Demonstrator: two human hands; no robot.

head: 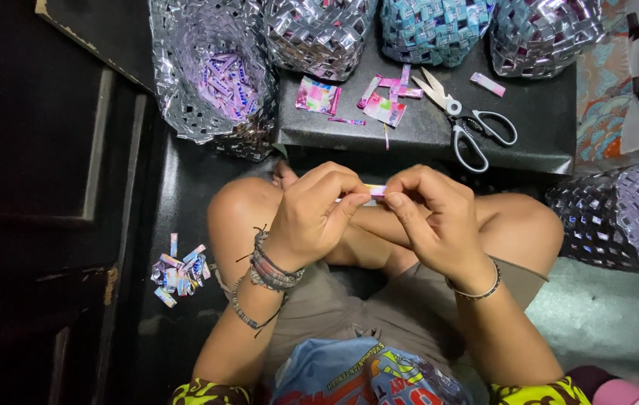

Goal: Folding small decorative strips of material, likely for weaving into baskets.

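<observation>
I hold a small folded strip of shiny pink-and-lilac foil wrapper above my lap, between my knees and just short of the near edge of the low black table. My left hand has its grip closed on the strip's left end, thumb under and forefinger curled over; my right hand pinches the right end the same way, so both grips are clamped on the strip and only a short middle part shows between my fingertips.

I judge the strip to be nearly weightless, thin and slick, with a crisp fold that springs back if I ease off. It will not break, but it creases for good wherever I press, so I take it by the ends, flat between the pads, not by the edges.

On the table lie white-handled steel scissors toward the right, and loose pink wrapper pieces near the middle. Woven silver foil baskets stand along the far edge. A small heap of folded foil strips lies on the dark floor by my left knee.
</observation>
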